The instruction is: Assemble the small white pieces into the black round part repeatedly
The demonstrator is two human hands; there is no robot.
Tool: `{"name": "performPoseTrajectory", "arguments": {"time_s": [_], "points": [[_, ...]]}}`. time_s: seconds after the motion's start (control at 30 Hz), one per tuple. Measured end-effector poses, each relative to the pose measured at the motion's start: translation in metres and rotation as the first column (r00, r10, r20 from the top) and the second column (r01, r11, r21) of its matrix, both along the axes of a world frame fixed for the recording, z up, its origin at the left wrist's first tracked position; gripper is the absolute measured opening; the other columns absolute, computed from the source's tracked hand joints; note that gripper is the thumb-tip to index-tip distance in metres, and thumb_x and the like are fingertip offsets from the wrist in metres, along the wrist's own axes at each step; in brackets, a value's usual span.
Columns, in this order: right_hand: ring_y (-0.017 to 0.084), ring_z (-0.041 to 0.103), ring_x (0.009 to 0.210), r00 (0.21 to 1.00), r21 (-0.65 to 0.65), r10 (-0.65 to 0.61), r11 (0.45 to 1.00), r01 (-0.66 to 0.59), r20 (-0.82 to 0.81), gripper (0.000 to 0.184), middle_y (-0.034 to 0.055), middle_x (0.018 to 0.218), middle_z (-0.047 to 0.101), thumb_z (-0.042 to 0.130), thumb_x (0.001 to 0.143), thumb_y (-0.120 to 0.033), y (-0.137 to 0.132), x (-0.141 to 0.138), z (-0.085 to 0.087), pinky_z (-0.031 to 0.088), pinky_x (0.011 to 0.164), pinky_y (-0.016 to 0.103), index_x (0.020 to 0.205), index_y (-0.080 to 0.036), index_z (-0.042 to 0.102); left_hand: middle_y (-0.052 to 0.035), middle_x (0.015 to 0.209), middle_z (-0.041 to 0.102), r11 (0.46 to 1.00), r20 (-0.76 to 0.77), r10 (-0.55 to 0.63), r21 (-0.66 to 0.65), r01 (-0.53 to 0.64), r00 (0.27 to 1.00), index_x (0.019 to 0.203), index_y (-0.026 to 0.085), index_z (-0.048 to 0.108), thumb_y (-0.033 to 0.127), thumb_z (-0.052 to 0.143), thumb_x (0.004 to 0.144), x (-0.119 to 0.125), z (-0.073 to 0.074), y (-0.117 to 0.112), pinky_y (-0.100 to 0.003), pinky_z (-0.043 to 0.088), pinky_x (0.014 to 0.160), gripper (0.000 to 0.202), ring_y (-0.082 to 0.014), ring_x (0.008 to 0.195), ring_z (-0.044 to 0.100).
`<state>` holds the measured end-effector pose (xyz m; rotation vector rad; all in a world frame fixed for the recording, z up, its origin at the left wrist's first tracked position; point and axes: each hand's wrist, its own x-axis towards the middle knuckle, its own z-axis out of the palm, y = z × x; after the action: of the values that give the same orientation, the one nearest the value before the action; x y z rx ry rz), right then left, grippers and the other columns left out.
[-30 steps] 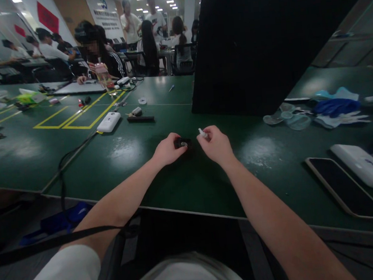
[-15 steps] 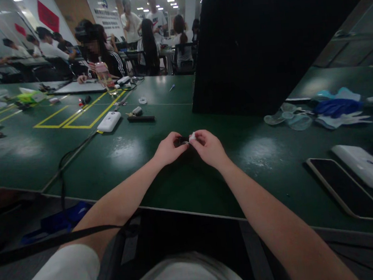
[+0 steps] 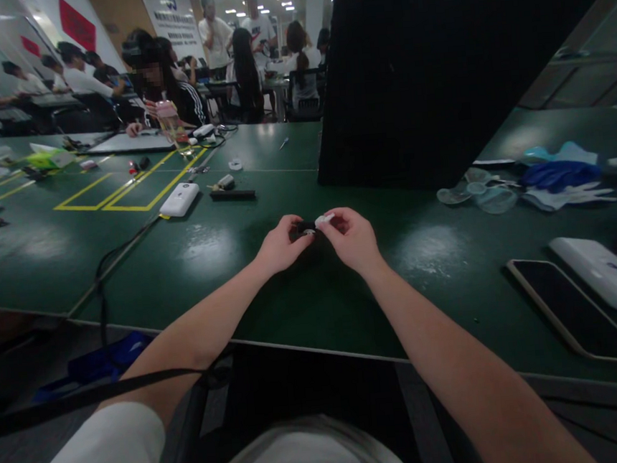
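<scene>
Over the green table in front of me, my left hand (image 3: 282,244) is closed around a small black object (image 3: 306,226). A bit of shiny metal shows on its near side, but its kind I cannot make out. My right hand (image 3: 353,238) pinches a small crumpled white piece (image 3: 324,220), perhaps tissue or cloth. That white piece is against or very close to the right end of the black object. Fingers hide part of both things. Beyond my left hand lie a flat black bar (image 3: 232,195) and a small metal piece with keys (image 3: 224,183).
A large black panel (image 3: 425,77) stands at the back right. Gloves (image 3: 563,180), a phone (image 3: 577,311) and a white power bank (image 3: 607,274) lie to the right. Another white power bank (image 3: 180,200) with a cable is on the left. People sit across the table (image 3: 129,276).
My right hand has shifted slightly up and right and turned a little, with the white piece in its fingers. My left hand has barely moved.
</scene>
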<state>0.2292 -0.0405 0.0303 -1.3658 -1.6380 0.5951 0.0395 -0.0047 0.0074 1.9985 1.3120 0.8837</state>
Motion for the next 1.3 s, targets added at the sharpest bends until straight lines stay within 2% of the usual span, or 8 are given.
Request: {"name": "performPoseTrajectory", "arguments": {"time_s": [0.17,0.33,0.5,0.77,0.97,1.13,1.3], "points": [[0.021,0.065,0.093,0.995,-0.052,0.048,0.998,-0.044,0.082,0.021,0.0059,0.107,0.070,0.063,0.091,-0.036,-0.0009,-0.0024,-0.0026,0.055,0.081,0.038,0.106,-0.022,0.068,-0.0083,0.115,0.070,0.999,-0.051,-0.023,0.036,0.025,0.998,0.128,0.023,0.057,0.047,0.063,0.090,-0.0001,0.0036,-0.0034,-0.037,0.054,0.081,0.045,-0.0198,0.089,0.067],[0.021,0.066,0.091,0.997,-0.001,0.004,1.000,-0.004,0.080,0.024,0.0072,0.106,0.071,0.059,0.094,-0.038,-0.0023,0.0008,0.0031,0.055,0.078,0.037,0.107,-0.021,0.069,-0.0070,0.110,0.071,0.999,-0.017,-0.009,0.043,0.010,1.000,0.125,0.022,0.056,0.046,0.062,0.091,0.0005,0.0036,-0.0035,-0.036,0.055,0.079,0.042,-0.0182,0.083,0.067],[0.020,0.065,0.087,0.990,-0.017,0.022,1.000,-0.020,0.137,0.023,0.0068,0.102,0.071,0.060,0.092,-0.038,0.0015,0.0048,0.0013,0.054,0.077,0.037,0.105,-0.021,0.071,-0.0070,0.113,0.071,0.994,-0.041,-0.011,0.107,0.015,0.999,0.125,0.023,0.056,0.041,0.067,0.088,0.0008,0.0028,-0.0043,-0.038,0.055,0.083,0.042,-0.0202,0.091,0.068],[0.021,0.064,0.093,0.985,-0.079,0.040,0.996,-0.027,0.166,0.023,0.0071,0.110,0.069,0.063,0.091,-0.039,0.0024,0.0026,-0.0039,0.053,0.079,0.038,0.105,-0.023,0.072,-0.0068,0.115,0.070,0.986,-0.117,-0.036,0.156,0.054,0.992,0.126,0.024,0.057,0.036,0.069,0.087,0.0000,0.0001,-0.0032,-0.039,0.055,0.085,0.043,-0.0218,0.096,0.068],[0.021,0.064,0.082,0.982,-0.132,0.008,0.991,0.017,0.186,0.024,0.0052,0.094,0.072,0.065,0.089,-0.044,0.0041,0.0056,-0.0047,0.052,0.070,0.036,0.097,-0.023,0.073,-0.0072,0.119,0.068,0.980,-0.170,-0.040,0.183,0.072,0.985,0.125,0.024,0.057,0.037,0.069,0.087,0.0021,0.0003,-0.0056,-0.040,0.054,0.087,0.042,-0.0233,0.100,0.067],[0.021,0.066,0.083,0.989,-0.105,-0.011,0.994,0.027,0.149,0.024,0.0056,0.096,0.073,0.065,0.090,-0.043,0.0038,0.0063,-0.0030,0.053,0.072,0.036,0.099,-0.022,0.074,-0.0073,0.119,0.068,0.985,-0.126,0.009,0.172,0.013,0.992,0.127,0.024,0.054,0.037,0.068,0.088,0.0022,0.0024,-0.0059,-0.039,0.054,0.085,0.043,-0.0226,0.099,0.067],[0.020,0.067,0.084,0.993,-0.017,-0.022,1.000,0.025,0.120,0.023,0.0055,0.098,0.074,0.063,0.092,-0.040,0.0003,0.0037,-0.0015,0.054,0.074,0.035,0.103,-0.022,0.073,-0.0070,0.117,0.069,0.984,-0.111,0.028,0.179,-0.008,0.993,0.125,0.024,0.055,0.038,0.068,0.088,0.0017,0.0046,-0.0052,-0.038,0.055,0.081,0.042,-0.0223,0.096,0.067]]}}
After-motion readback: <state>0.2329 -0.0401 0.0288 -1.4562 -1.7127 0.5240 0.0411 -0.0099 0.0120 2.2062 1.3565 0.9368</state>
